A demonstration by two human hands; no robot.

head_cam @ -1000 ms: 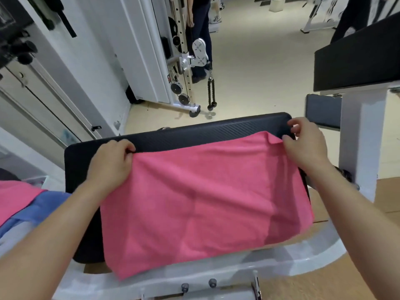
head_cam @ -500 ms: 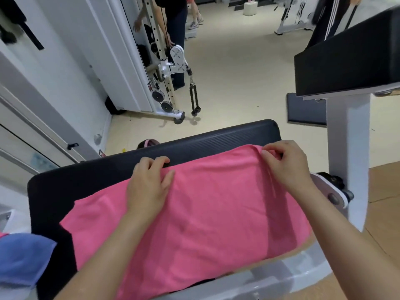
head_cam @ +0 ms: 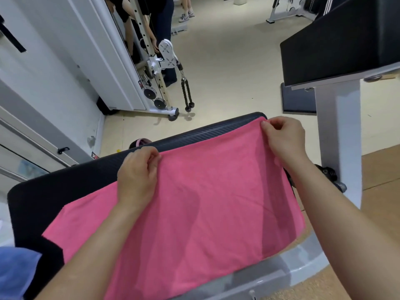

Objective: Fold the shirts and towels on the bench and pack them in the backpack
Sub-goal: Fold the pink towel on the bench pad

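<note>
Pink towel [head_cam: 194, 213] lies spread across black padded bench [head_cam: 71, 182]. Left hand [head_cam: 138, 176] pinches its far edge midway; right hand [head_cam: 281, 137] pinches the far right corner (fingers curled). Blue cloth [head_cam: 17, 271] lies near left.

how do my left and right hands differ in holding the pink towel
The left hand pinches the pink cloth towel midway along its far edge; the right hand pinches its far right corner. The left hand's forearm lies across the towel; the right hand's runs beside it. Both pinch with curled fingers.
</note>
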